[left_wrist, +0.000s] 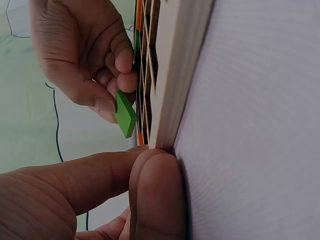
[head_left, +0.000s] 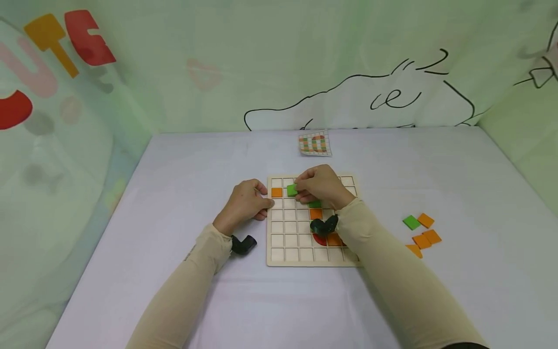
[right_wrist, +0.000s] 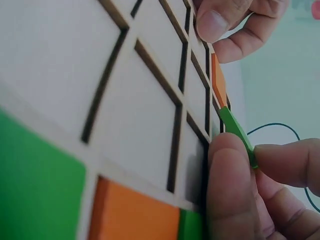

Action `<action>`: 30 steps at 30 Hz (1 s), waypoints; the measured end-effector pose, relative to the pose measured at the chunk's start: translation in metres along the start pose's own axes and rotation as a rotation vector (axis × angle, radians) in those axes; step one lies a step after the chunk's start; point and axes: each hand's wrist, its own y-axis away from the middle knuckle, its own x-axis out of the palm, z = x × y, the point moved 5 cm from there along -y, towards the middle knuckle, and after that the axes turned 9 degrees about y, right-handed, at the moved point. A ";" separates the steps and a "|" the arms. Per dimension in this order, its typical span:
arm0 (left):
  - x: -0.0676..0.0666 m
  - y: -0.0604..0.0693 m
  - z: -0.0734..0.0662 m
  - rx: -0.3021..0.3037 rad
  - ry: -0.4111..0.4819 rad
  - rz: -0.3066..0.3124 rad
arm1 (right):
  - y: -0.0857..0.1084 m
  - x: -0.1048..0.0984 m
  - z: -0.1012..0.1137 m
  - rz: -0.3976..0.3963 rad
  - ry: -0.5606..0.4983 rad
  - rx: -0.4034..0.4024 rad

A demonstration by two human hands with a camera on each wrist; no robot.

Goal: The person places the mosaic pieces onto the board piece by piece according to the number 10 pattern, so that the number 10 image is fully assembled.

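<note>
A square wooden grid board (head_left: 290, 254) lies on the table, with several green, orange and red pieces in its cells. My right hand (head_left: 322, 186) pinches a green square tile (head_left: 291, 190) between thumb and fingers, tilted over the board's upper left part. In the right wrist view that green tile (right_wrist: 239, 135) is close beside an orange tile (right_wrist: 218, 80) set in a cell. At the board's left edge my left hand (head_left: 246, 201) holds the rim with thumb and forefinger. The right forearm hides the board's lower right side.
To the right of the board lie several loose orange pieces (head_left: 421, 241) and a green tile (head_left: 411, 222). A small printed pattern card (head_left: 315, 144) is near the table's back edge. Black wrist devices (head_left: 244, 245) hang below both wrists. A printed curtain (head_left: 196, 63) borders the table.
</note>
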 end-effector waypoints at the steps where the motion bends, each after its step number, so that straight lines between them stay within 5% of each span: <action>1: 0.000 0.000 0.000 0.000 -0.001 0.000 | -0.001 0.000 0.000 -0.004 0.006 0.001; 21: 0.007 -0.001 -0.001 -0.006 -0.008 0.010 | 0.008 -0.003 -0.002 -0.027 0.021 -0.030; 30: 0.001 0.004 -0.002 -0.024 -0.038 0.010 | 0.061 -0.060 -0.020 -0.141 0.108 -0.086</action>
